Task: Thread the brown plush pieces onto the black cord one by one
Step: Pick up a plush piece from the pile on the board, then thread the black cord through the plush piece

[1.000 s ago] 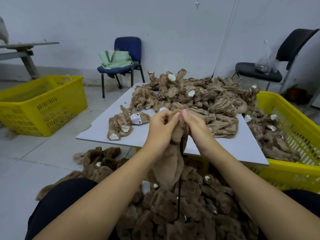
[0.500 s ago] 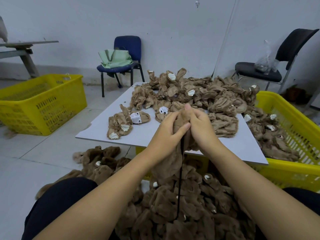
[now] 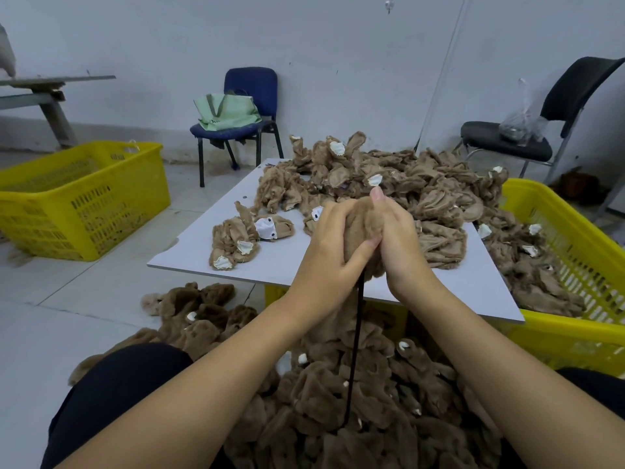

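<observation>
Both hands clasp one brown plush piece (image 3: 360, 228) above the near edge of the white board (image 3: 189, 252). My left hand (image 3: 333, 252) wraps its left side, the thumb pressing across the front. My right hand (image 3: 397, 238) grips the right side, one finger pointing up. The black cord (image 3: 355, 353) hangs straight down from under the piece into a mound of plush pieces (image 3: 372, 401) on my lap. Loose plush pieces (image 3: 389, 184) are heaped on the board's far half, with a small cluster (image 3: 236, 242) at its left. The cord's top end is hidden inside the held piece.
A yellow crate (image 3: 575, 238) under and right of the board holds more plush. Another yellow crate (image 3: 77, 198) stands on the floor at left. A blue chair (image 3: 250, 96) with a green bag and a black chair (image 3: 527, 140) stand by the wall. More plush (image 3: 192, 306) lies on the floor.
Both hands have risen slightly and closed tighter around the plush piece, bunching it. Less of the piece hangs below my hands than a second ago.
</observation>
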